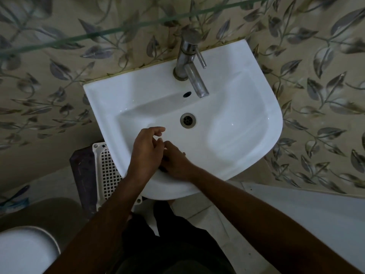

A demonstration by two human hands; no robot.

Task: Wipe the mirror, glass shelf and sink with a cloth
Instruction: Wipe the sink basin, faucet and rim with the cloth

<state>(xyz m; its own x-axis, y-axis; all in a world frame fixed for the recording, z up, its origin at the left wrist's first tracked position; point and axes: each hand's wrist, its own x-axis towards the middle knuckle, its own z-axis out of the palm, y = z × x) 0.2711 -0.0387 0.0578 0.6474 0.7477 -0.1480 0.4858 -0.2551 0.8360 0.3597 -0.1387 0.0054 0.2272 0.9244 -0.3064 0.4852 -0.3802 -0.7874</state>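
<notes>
A white sink [237, 135] hangs on the leaf-patterned wall, with a chrome tap [189, 62] at its back and a drain [187, 120] in the bowl. The glass shelf [110, 31] crosses the top of the view as a thin green edge. My left hand [146, 153] and my right hand [176, 165] meet over the sink's front rim. The left hand's fingers are loosely curled and apart, and they overlap the right hand's fingertips. A small dark patch [163, 169] shows between the hands; whether it is a cloth is unclear. No mirror is in view.
A white perforated plastic basket [107, 171] stands on the floor under the sink's left side, against a dark block [83, 171]. A toilet lid [25, 250] is at the bottom left. A white ledge [316, 214] runs along the right. My dark-clothed legs are below.
</notes>
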